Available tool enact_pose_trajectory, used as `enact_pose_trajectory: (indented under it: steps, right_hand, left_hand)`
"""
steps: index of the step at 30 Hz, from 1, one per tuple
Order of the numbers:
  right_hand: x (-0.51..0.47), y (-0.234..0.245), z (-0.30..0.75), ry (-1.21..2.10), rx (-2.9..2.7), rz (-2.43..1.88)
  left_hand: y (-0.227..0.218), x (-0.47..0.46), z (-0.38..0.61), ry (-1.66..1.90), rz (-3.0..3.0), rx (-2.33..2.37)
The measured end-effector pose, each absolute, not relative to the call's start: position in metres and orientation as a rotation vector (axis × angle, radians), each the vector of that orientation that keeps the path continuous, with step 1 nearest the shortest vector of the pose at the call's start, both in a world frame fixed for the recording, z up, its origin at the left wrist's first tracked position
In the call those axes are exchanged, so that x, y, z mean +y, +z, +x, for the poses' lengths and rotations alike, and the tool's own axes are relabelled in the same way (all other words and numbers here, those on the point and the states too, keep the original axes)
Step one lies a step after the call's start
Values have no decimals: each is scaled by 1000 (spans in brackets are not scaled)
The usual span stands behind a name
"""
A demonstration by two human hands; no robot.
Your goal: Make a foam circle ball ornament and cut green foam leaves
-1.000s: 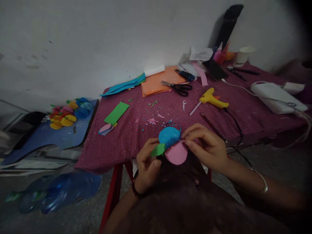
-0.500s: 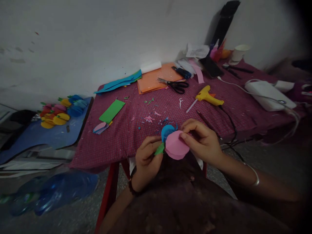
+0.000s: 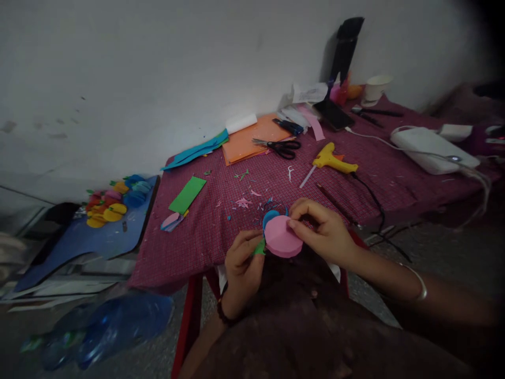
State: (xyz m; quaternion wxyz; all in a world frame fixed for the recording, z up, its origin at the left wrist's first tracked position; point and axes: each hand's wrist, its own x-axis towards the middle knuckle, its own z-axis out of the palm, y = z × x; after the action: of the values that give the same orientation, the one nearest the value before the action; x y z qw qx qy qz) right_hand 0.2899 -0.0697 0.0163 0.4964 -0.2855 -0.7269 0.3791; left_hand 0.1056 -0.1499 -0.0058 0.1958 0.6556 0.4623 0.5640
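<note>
My right hand [image 3: 325,231] pinches the upper right edge of a pink paper circle [image 3: 283,238], which seems to have more than one layer. Between the thumb and fingers of my left hand [image 3: 245,260] is a small green paper leaf [image 3: 259,247], close against the circle's left side. A blue paper circle [image 3: 270,217] shows partly behind the pink one; whether it is held or lies on the table cannot be told. Both hands are above the table's front edge, near my lap.
On the checked tablecloth [image 3: 221,226] lie paper scraps [image 3: 243,202], green paper [image 3: 188,193], scissors [image 3: 282,147], a yellow glue gun [image 3: 333,159] and a pencil [image 3: 335,202]. A white power box [image 3: 430,148] sits right. Colourful paper fruits [image 3: 114,211] rest on a blue board [image 3: 118,242]; plastic bottles [image 3: 126,321] lie below.
The view has shifted a little, so the table sits slightly lower. The pink circle has turned a bit and now covers more of the blue one. Both grips are kept.
</note>
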Motion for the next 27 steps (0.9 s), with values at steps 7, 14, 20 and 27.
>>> enact_pose_trajectory:
  steps: [7, 14, 20, 27]
  right_hand:
    - [-70, 18, 291, 972, -1751, -721]
    - [-70, 20, 292, 999, -1774, -703]
    - [-68, 20, 294, 1016, -1817, -714]
    - [-66, 22, 296, 1056, -1869, -735]
  left_hand:
    - [-6, -150, 105, 1538, 1896, 1326]
    - [1, -153, 104, 1490, 1914, 1286]
    - [4, -154, 102, 1446, 1993, 1271]
    - [12, -153, 105, 1405, 2062, 1231]
